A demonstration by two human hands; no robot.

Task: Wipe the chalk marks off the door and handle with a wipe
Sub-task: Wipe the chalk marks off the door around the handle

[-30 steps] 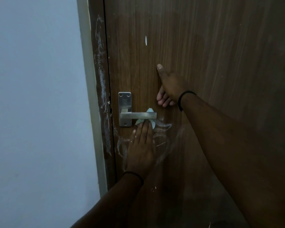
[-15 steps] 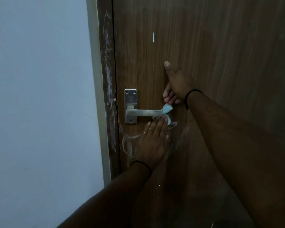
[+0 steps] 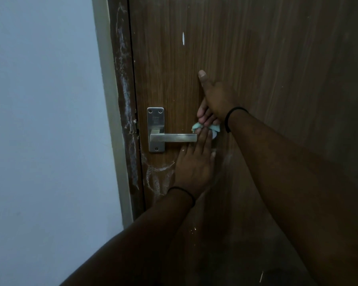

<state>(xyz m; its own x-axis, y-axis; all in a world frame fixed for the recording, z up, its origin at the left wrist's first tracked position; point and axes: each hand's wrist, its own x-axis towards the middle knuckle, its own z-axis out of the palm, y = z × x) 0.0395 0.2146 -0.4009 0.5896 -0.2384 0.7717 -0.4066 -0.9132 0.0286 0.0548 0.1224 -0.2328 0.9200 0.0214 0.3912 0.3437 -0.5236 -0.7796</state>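
A brown wooden door [image 3: 256, 58] fills the right of the view. Its steel lever handle [image 3: 172, 138] points right from a plate [image 3: 155, 120]. My left hand [image 3: 194, 168] lies flat on the door just past the lever's tip, pressing a pale blue wipe [image 3: 214, 129] under its fingertips. My right hand [image 3: 213, 102] rests on the door right above, thumb up, fingers curled down and touching the wipe's top edge. White chalk scribbles [image 3: 157, 174] remain below the handle plate, and a fainter smear [image 3: 227, 159] lies right of my left hand.
The dark door frame [image 3: 124, 100] left of the door carries long chalk streaks. A pale wall [image 3: 39, 120] takes up the left. A small white chip [image 3: 183, 38] marks the door above the handle.
My left hand slid the wipe up and to the right, from under the lever to beyond its tip. The wipe now reaches my right hand's fingers. Chalk right of the lever has thinned.
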